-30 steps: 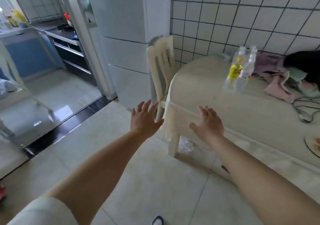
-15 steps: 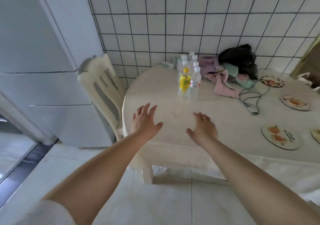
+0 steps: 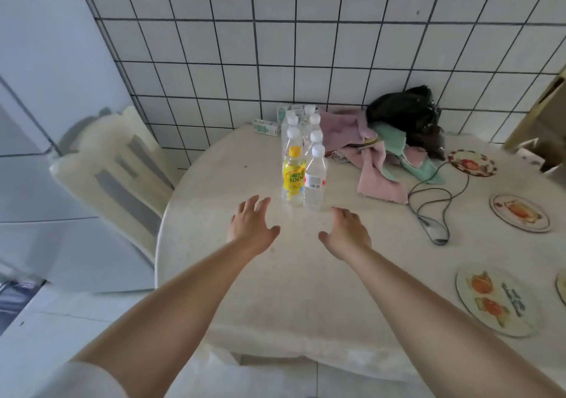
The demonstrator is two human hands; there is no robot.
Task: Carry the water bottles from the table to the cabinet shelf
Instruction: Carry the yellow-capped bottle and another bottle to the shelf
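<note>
bare hands, left (image 3: pixel 251 225) and right (image 3: pixel 345 234), spread empty, just short of bottles (image 3: pixel 303 165).

Person, head view: 2 bare forearms, no watch, rings or bracelets showing. Left hand (image 3: pixel 251 229) and right hand (image 3: pixel 346 235) ungloved. White short sleeve (image 3: pixel 82 379) covers left upper arm at frame bottom; right sleeve out of view.

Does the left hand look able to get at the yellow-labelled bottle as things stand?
Probably yes. The left hand is open, just short of the yellow-labelled bottle, which stands at the front of the cluster with only bare table between.
</note>
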